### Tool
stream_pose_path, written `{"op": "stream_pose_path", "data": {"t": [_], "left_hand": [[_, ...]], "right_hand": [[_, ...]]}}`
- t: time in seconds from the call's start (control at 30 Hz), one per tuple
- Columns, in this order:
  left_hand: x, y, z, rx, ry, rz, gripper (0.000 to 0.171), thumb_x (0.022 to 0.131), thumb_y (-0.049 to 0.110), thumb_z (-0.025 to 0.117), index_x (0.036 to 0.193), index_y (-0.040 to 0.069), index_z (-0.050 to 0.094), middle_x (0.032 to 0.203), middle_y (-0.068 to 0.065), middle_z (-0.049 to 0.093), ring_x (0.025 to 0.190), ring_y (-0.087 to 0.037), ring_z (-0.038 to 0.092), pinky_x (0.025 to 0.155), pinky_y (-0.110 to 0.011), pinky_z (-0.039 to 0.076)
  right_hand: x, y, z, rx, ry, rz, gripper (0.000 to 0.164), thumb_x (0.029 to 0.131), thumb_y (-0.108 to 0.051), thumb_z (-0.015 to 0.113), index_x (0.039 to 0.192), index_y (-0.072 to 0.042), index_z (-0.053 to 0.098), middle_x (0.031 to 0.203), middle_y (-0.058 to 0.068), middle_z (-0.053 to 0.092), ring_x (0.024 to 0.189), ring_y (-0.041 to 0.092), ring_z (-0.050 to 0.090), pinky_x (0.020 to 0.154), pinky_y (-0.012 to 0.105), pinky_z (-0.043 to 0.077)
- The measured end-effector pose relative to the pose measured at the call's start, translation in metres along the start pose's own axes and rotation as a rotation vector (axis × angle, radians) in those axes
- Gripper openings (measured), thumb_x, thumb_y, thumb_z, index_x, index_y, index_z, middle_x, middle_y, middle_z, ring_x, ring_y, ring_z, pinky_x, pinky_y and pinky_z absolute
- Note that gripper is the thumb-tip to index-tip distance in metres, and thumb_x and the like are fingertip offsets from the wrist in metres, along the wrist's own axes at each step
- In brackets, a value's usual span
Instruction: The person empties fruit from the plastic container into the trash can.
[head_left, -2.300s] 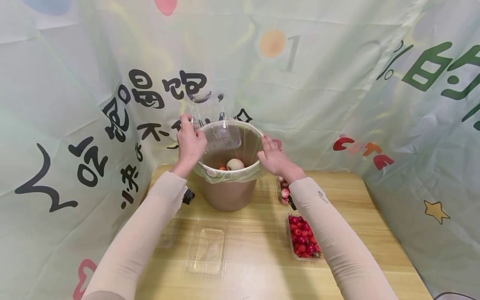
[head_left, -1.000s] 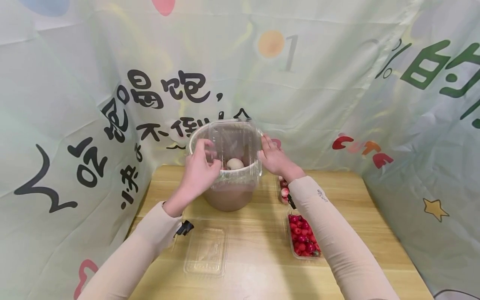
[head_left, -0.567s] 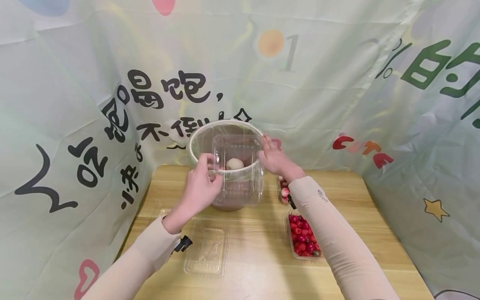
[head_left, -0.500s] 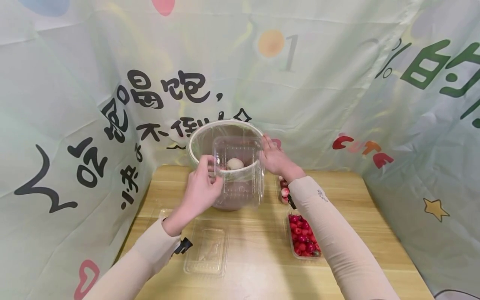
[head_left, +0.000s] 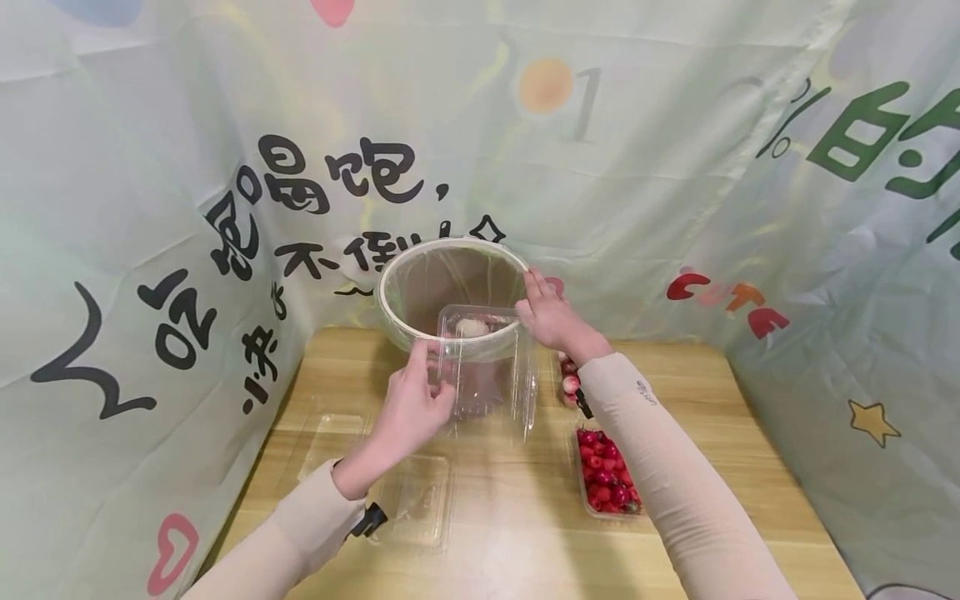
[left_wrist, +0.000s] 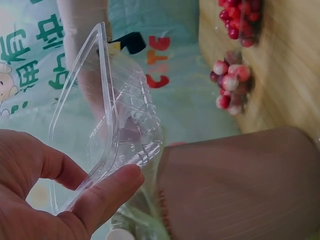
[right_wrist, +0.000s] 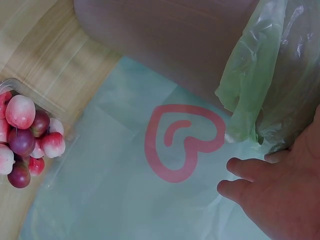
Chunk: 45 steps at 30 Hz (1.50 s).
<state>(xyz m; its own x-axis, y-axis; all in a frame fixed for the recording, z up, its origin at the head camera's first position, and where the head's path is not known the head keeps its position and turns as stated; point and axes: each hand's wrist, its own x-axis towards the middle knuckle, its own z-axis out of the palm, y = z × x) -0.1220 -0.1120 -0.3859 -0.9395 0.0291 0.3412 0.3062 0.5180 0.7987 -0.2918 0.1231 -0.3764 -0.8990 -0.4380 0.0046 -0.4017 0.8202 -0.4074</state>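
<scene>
My left hand (head_left: 412, 400) pinches the side edge of a clear plastic fruit box (head_left: 491, 375) between thumb and fingers, in front of the bin. In the left wrist view the see-through box (left_wrist: 145, 117) stands tilted, with nothing showing inside. Behind it is a brown waste bin (head_left: 405, 292) with a white rim ring and a thin green bag liner (right_wrist: 255, 70). A pale round fruit (head_left: 472, 327) inside the bin shows through the box. My right hand (head_left: 555, 317) rests at the bin's right rim, fingers extended; in the right wrist view two fingertips stick out past the liner.
On the wooden table (head_left: 517, 517), two clear plastic trays lie at front left, one tray (head_left: 412, 500) partly behind my left wrist. To the right are a box of red fruit (head_left: 603, 471) and a box of pink and purple fruit (right_wrist: 27, 135). Printed cloth walls (head_left: 637, 208) surround the table.
My left hand has brought the clear box from above the bin's opening down and toward me, in front of the bin. The right hand has stayed at the rim.
</scene>
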Motion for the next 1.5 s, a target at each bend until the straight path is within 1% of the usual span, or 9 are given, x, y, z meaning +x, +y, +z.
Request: {"op": "stream_pose_path", "data": {"t": [0.37,0.53,0.63,0.77,0.93,1.0,1.1,1.27,1.5], "left_hand": [[-0.021,-0.008,0.017,-0.033,-0.044,0.005,0.047,0.082,-0.01,0.058,0.127,0.002,0.051,0.104,-0.025,0.075,0.071,-0.021,0.074,0.057,-0.023,0.056],[-0.031,-0.018,0.027,-0.027,-0.086,-0.034,0.046,0.083,-0.01,0.059,0.127,0.002,0.052,0.101,-0.022,0.076,0.07,-0.013,0.071,0.058,-0.022,0.056],[-0.035,-0.026,0.032,-0.025,-0.113,-0.051,0.045,0.084,-0.01,0.059,0.127,0.002,0.052,0.1,-0.02,0.076,0.061,-0.006,0.063,0.052,-0.021,0.051],[-0.038,-0.036,0.041,-0.045,-0.154,-0.093,0.042,0.086,-0.008,0.059,0.127,0.0,0.053,0.103,-0.023,0.076,0.052,-0.004,0.054,0.044,-0.02,0.045],[-0.039,-0.048,0.053,-0.078,-0.195,-0.139,0.041,0.086,-0.008,0.061,0.125,-0.002,0.053,0.103,-0.028,0.075,0.06,-0.009,0.06,0.048,-0.021,0.05],[-0.04,-0.053,0.058,-0.076,-0.202,-0.145,0.041,0.086,-0.007,0.062,0.125,-0.003,0.054,0.101,-0.026,0.076,0.062,-0.01,0.062,0.05,-0.022,0.051],[-0.042,-0.058,0.064,-0.079,-0.222,-0.163,0.041,0.087,-0.006,0.062,0.127,-0.005,0.053,0.094,-0.022,0.076,0.057,-0.009,0.06,0.048,-0.021,0.049],[-0.046,-0.068,0.074,-0.131,-0.273,-0.212,0.045,0.087,-0.008,0.06,0.131,-0.01,0.049,0.085,-0.014,0.073,0.049,-0.008,0.058,0.043,-0.018,0.045],[-0.05,-0.082,0.088,-0.135,-0.274,-0.267,0.051,0.086,-0.008,0.062,0.135,-0.013,0.046,0.074,-0.005,0.067,0.048,-0.008,0.055,0.043,-0.018,0.044]], "right_hand": [[0.001,0.001,-0.001,-0.005,0.018,0.014,0.077,0.104,-0.041,0.017,0.168,0.0,0.002,0.178,0.02,-0.002,0.164,0.043,0.006,0.131,0.064,0.012],[0.001,0.002,0.0,0.004,0.015,0.025,0.077,0.104,-0.04,0.018,0.168,0.0,0.003,0.178,0.018,-0.003,0.164,0.042,0.006,0.132,0.063,0.013],[0.001,0.002,-0.001,0.007,0.017,0.028,0.076,0.104,-0.039,0.018,0.168,0.0,0.003,0.178,0.018,-0.003,0.164,0.042,0.007,0.131,0.063,0.013],[0.001,0.001,-0.001,0.007,0.027,0.019,0.076,0.104,-0.037,0.019,0.168,0.001,0.004,0.178,0.02,-0.001,0.164,0.042,0.008,0.131,0.064,0.015],[0.0,0.0,-0.002,0.007,0.037,0.011,0.074,0.105,-0.035,0.021,0.168,0.002,0.007,0.177,0.022,0.003,0.164,0.042,0.01,0.13,0.065,0.017],[0.0,-0.001,-0.002,0.009,0.037,0.012,0.074,0.105,-0.035,0.021,0.168,0.002,0.007,0.177,0.022,0.004,0.164,0.042,0.01,0.13,0.065,0.017],[0.0,-0.001,-0.002,0.01,0.038,0.011,0.074,0.105,-0.035,0.021,0.168,0.002,0.007,0.177,0.022,0.004,0.164,0.042,0.011,0.13,0.065,0.017],[0.001,-0.001,-0.001,0.002,0.037,0.011,0.075,0.104,-0.036,0.021,0.168,0.002,0.007,0.177,0.022,0.003,0.164,0.042,0.011,0.13,0.065,0.017],[0.002,-0.001,-0.001,0.004,0.031,0.022,0.076,0.104,-0.037,0.02,0.168,0.0,0.005,0.178,0.02,0.002,0.164,0.041,0.009,0.131,0.064,0.015]]}}
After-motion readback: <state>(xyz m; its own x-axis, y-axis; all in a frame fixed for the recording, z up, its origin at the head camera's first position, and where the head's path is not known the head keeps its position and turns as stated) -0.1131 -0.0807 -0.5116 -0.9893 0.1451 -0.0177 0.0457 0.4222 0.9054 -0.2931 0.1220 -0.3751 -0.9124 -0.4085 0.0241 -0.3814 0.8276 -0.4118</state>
